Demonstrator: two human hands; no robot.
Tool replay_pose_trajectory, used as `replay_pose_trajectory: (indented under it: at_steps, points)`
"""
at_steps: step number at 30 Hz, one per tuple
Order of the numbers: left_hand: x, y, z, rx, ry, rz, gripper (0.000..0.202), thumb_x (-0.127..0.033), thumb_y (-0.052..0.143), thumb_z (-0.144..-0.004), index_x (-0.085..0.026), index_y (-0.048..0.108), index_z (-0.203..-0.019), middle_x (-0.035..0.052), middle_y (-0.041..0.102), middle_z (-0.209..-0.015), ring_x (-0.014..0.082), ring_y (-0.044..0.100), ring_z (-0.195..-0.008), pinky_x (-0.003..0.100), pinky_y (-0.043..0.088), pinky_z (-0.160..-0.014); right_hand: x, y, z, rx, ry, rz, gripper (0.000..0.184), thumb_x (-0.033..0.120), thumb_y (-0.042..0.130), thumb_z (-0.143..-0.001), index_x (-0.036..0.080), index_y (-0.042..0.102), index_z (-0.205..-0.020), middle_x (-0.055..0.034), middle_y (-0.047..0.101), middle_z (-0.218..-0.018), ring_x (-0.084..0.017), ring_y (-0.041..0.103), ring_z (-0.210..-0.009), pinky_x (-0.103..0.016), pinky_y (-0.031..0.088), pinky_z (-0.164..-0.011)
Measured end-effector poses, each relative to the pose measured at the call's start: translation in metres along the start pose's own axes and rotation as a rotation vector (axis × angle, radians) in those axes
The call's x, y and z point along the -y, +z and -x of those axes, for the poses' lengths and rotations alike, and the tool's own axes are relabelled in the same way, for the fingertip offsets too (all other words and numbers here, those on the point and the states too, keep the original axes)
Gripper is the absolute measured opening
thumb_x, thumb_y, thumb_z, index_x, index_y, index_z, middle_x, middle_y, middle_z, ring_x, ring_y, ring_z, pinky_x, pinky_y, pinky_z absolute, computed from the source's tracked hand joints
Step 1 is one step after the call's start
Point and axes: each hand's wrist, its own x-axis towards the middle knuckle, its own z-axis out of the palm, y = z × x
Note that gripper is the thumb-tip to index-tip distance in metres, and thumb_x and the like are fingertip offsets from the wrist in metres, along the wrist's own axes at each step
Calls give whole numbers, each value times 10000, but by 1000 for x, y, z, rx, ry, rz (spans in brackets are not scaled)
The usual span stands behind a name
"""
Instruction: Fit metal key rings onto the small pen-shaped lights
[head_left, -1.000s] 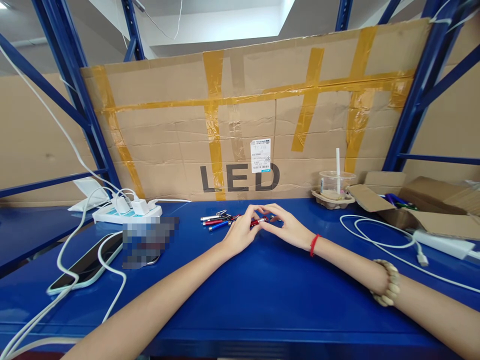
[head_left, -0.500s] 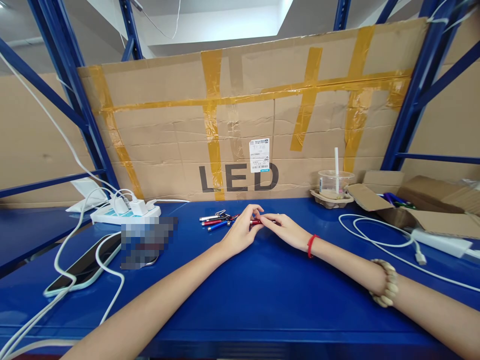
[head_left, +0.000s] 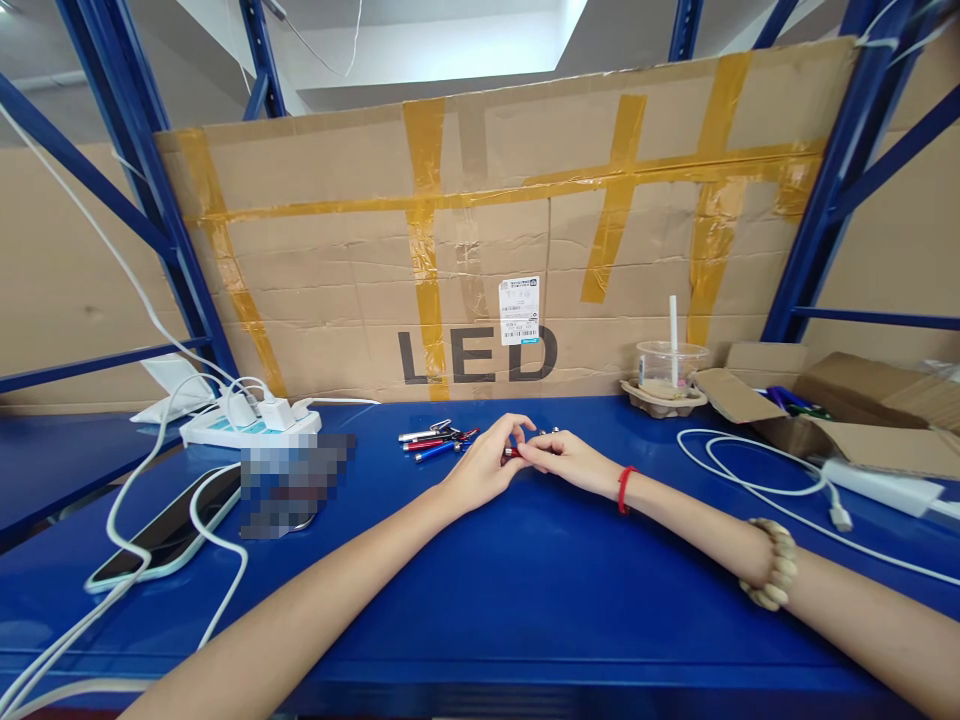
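Both my hands meet at the middle of the blue shelf top (head_left: 525, 590). My left hand (head_left: 484, 468) pinches the left end of a small red pen (head_left: 512, 452) with thumb and fingers. My right hand (head_left: 568, 460), with a red string on the wrist, closes its fingertips on the same pen from the right. Most of the pen is hidden between the fingers. Just left of my hands lies a small pile of pens (head_left: 435, 440) in silver, red and blue.
A white power strip (head_left: 247, 425) with chargers and a phone (head_left: 169, 530) on white cables lie at the left. A plastic cup with a straw (head_left: 670, 370), an open cardboard box (head_left: 840, 410) and a white cable (head_left: 757, 475) sit at the right. A taped cardboard sheet marked LED stands behind.
My hands have drawn closer together over the red pen, so less of it shows. My right hand's fingers have curled in further. The pile of pens has not moved.
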Motion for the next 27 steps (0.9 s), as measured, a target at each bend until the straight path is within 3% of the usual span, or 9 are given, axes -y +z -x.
replay_pose_trajectory:
  at_steps: [4,7,16,21,27]
  points:
    - [-6,-2,1,-39,-53,-71,400,-285,544,-727,-225,365,-1080,-5,485,-865,82,455,-629,207,396,-590,1,-1,0,-44,2,-15,463,524,418,-780,125,646,-841,-19,579,-707,-120,463,-637,-228,338,-593]
    - [-8,-4,2,-42,-108,-63,397,-268,475,-759,-232,332,-1127,6,480,-909,86,452,-630,208,383,-555,1,-3,0,-83,22,4,470,519,427,-774,121,658,-866,-40,625,-803,-157,514,-713,-243,367,-639]
    - [-3,-5,-1,-171,-275,39,258,-325,322,-854,-234,368,-1091,-2,480,-876,100,464,-681,248,375,-674,5,-6,3,-111,57,18,417,473,436,-791,163,653,-965,-26,641,-919,-173,551,-811,-248,382,-707]
    - [0,-6,-4,-207,-370,162,267,-355,245,-877,-211,391,-1048,5,476,-831,98,447,-649,225,356,-595,5,-4,2,-94,63,34,431,488,429,-792,157,653,-953,-30,641,-903,-175,547,-793,-250,379,-679]
    - [4,-6,-4,-215,-375,220,290,-374,230,-884,-196,401,-1036,7,477,-814,88,437,-621,215,339,-561,4,-5,2,-93,65,27,423,488,434,-791,167,653,-958,-30,637,-933,-182,546,-833,-250,382,-703]
